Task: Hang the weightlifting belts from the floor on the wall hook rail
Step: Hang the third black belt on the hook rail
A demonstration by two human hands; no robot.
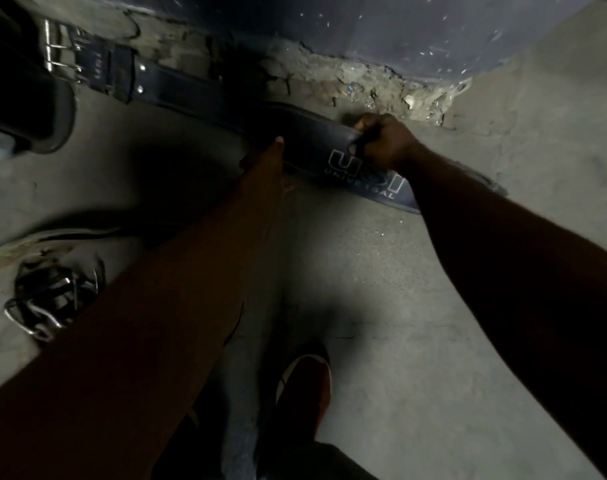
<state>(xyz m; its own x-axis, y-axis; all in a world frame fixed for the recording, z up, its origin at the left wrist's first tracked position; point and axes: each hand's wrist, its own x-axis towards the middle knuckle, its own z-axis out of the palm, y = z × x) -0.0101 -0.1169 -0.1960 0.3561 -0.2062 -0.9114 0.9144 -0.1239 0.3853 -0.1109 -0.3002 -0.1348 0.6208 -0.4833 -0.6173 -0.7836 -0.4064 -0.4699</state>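
Observation:
A black weightlifting belt (205,95) lies on the concrete floor along the foot of the wall. Its steel buckle (58,46) is at the upper left, and its wide part with white lettering is at centre right. My right hand (381,142) is closed around the upper edge of that wide part, just above the lettering. My left hand (272,152) stretches out edge-on, its fingertips against the same belt left of my right hand; its grip is hidden. A second, pale worn belt (35,244) with a metal chain and clip (49,303) lies at the left.
A dark padded object (25,98) overlaps the buckle end at the upper left. The wall's base (364,84) is crumbled and rough. My red shoe (305,386) stands on the concrete floor (433,341) below centre.

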